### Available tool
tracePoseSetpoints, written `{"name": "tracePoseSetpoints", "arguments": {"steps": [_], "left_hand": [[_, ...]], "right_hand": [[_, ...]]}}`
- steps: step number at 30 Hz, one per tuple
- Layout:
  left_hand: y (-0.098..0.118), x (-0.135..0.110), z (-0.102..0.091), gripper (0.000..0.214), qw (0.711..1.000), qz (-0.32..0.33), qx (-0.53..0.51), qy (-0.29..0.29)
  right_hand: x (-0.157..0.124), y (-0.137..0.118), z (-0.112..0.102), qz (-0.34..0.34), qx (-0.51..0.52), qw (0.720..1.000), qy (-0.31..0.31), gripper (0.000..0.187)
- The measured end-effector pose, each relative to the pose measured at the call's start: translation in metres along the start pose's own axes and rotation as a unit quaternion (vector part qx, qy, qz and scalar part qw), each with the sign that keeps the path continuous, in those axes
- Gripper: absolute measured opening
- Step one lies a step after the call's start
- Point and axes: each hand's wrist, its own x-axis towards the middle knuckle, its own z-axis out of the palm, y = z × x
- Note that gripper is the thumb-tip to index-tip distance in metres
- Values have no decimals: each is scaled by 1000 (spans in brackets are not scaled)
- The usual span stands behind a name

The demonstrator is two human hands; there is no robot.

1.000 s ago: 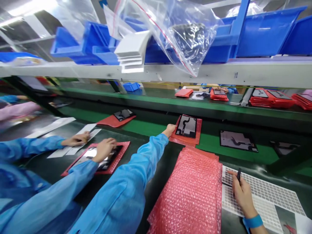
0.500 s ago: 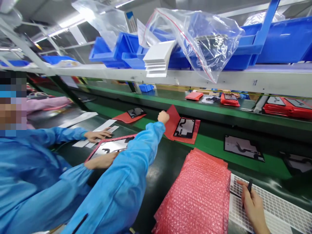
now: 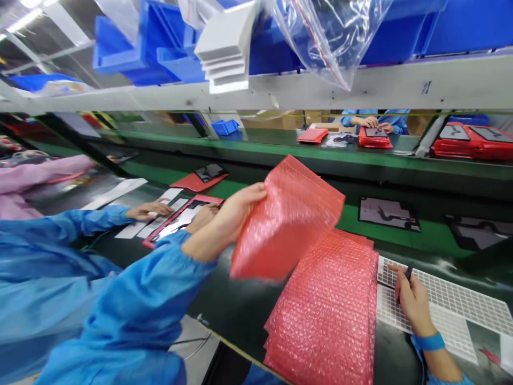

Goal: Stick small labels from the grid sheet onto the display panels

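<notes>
My left hand, in a blue sleeve, is closed on the edge of a red bubble-wrap sheet and holds it tilted up above the dark bench. Just right of it lies a stack of red bubble-wrap sheets. At the lower right, my right hand rests on a white grid sheet, its fingers pinched round a thin black tool.
A co-worker in blue at the left has one hand on white strips and the other on a red-edged panel. A dark panel lies on the green belt. Blue bins and a clear plastic bag hang overhead.
My left hand reached to a red sheet with a dark panel on the belt, lifted its edge, then drew back towards me with the red sheet raised. My right hand stayed put.
</notes>
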Motion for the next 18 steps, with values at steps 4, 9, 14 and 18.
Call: {"name": "tracePoseSetpoints", "arguments": {"steps": [4, 9, 14, 18], "left_hand": [[-35, -90, 16, 35, 986, -104, -87, -102], [-95, -125, 38, 71, 965, -185, -139, -125], [-127, -136, 39, 62, 974, -117, -78, -176], [-124, -131, 29, 53, 978, 8, 66, -196]], "right_hand": [[-2, -6, 1, -7, 6, 1000, 5, 72], [-2, -12, 1, 4, -4, 1000, 1, 72], [-4, -16, 2, 4, 14, 1000, 1, 71], [-5, -15, 4, 4, 20, 1000, 4, 70]]}}
